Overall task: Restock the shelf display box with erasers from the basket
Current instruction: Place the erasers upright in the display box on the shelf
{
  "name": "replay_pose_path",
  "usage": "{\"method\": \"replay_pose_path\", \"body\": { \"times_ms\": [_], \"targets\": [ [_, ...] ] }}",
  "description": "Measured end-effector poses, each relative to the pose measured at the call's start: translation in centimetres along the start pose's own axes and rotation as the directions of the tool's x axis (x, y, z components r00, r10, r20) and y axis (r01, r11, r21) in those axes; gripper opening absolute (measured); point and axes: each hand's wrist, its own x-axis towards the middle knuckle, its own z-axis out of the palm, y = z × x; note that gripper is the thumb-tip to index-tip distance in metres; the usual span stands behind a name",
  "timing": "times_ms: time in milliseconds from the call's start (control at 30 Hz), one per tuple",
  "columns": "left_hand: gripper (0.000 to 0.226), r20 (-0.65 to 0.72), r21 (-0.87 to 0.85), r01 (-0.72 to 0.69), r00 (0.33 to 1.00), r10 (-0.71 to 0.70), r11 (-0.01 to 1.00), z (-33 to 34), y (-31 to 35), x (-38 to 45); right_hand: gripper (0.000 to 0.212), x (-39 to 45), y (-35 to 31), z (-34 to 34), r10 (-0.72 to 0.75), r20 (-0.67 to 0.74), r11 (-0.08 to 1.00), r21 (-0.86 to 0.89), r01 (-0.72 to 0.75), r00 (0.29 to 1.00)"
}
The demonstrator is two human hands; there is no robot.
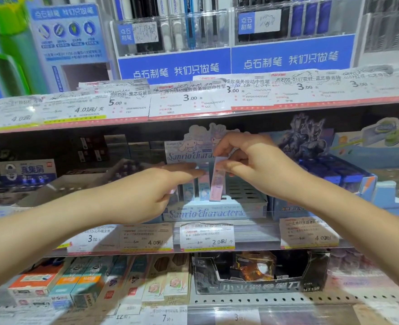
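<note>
1. My right hand (pixel 247 158) pinches a pink, flat rectangular eraser (pixel 217 181) by its top, upright, at frame centre.
2. Eraser's lower end sits in the pale-blue cardboard display box (pixel 207 213).
3. My left hand (pixel 151 191) is flat, fingertips touching the blue erasers (pixel 197 190) just left of it.

Price labels (pixel 207 235) blurred, unreadable
</note>
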Motion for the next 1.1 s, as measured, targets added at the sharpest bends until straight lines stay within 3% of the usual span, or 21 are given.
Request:
{"method": "replay_pose_path", "body": {
  "times_ms": [133, 300, 933, 1100],
  "targets": [
    [0.074, -0.012, -0.02, -0.007, 1.0, 0.007, 1.0, -0.6, 0.3, 0.0, 0.009, 0.0, 0.3, -0.1, -0.005, 0.006, 0.998, -0.055, 0.006, 1.0],
    [0.073, -0.027, -0.017, -0.006, 1.0, 0.005, 1.0, -1.3, 0.8, 0.4, 0.013, -0.1, 0.4, -0.2, 0.022, 0.0, 1.0, 0.003, -0.022, 1.0],
    [0.075, 0.026, -0.038, 0.013, 1.0, -0.012, 0.999, -2.2, 1.3, 0.6, 0.007, 0.1, 0.9, 0.1, -0.051, 0.073, 0.982, -0.178, 0.063, 0.996],
    [0.076, 0.036, -0.045, 0.01, 0.999, -0.009, 0.999, -2.1, 1.0, 0.5, 0.004, 0.2, 1.0, 0.2, -0.064, 0.035, 0.989, -0.133, 0.068, 0.997]
  ]
}}
